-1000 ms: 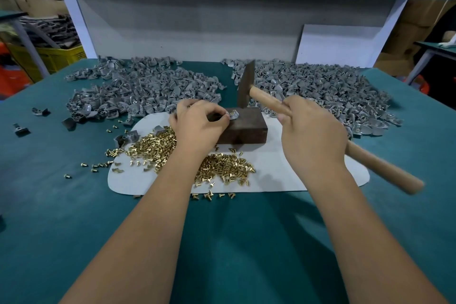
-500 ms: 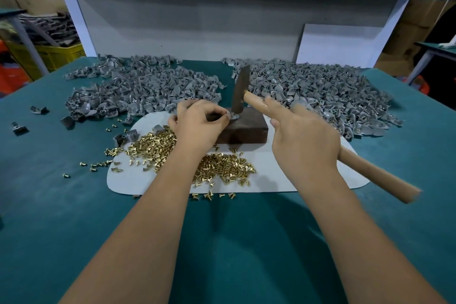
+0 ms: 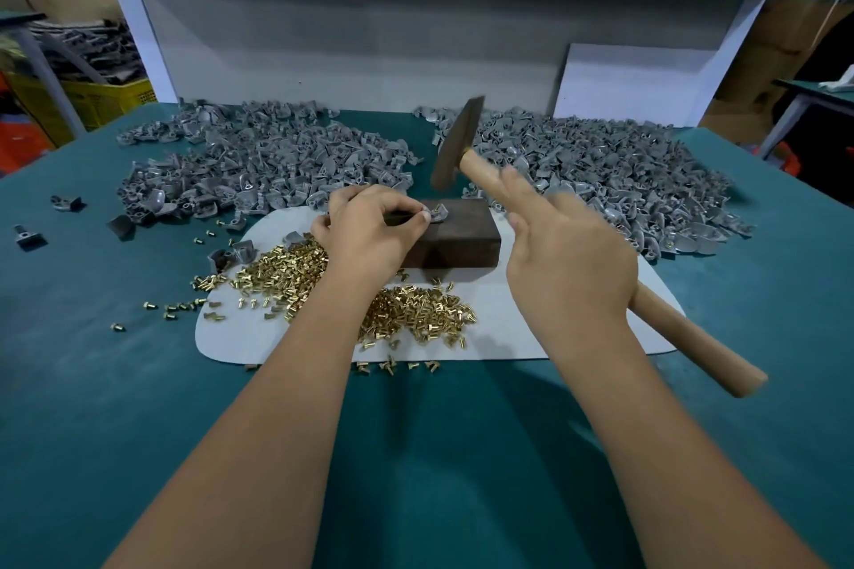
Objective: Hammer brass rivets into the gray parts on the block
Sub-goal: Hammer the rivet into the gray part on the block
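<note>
A dark brown block (image 3: 457, 240) stands on a white mat (image 3: 259, 337) in the middle of the green table. On its top left corner lies one gray part (image 3: 439, 213), pinched at its left edge by my left hand (image 3: 369, 236). My right hand (image 3: 568, 263) grips the wooden handle of a hammer (image 3: 455, 152), index finger stretched along the handle. The dark hammer head hangs raised above the block's top, clear of the part. A heap of brass rivets (image 3: 416, 314) lies on the mat in front of the block.
Two big piles of gray parts cover the back of the table, one at the left (image 3: 259, 166) and one at the right (image 3: 614, 185). A few stray gray parts (image 3: 64, 201) lie at the far left. A white shelf frame (image 3: 138, 23) stands behind.
The hammer head came down onto the gray part half a second ago and has now risen above the block again. My left hand has stayed on the part.
</note>
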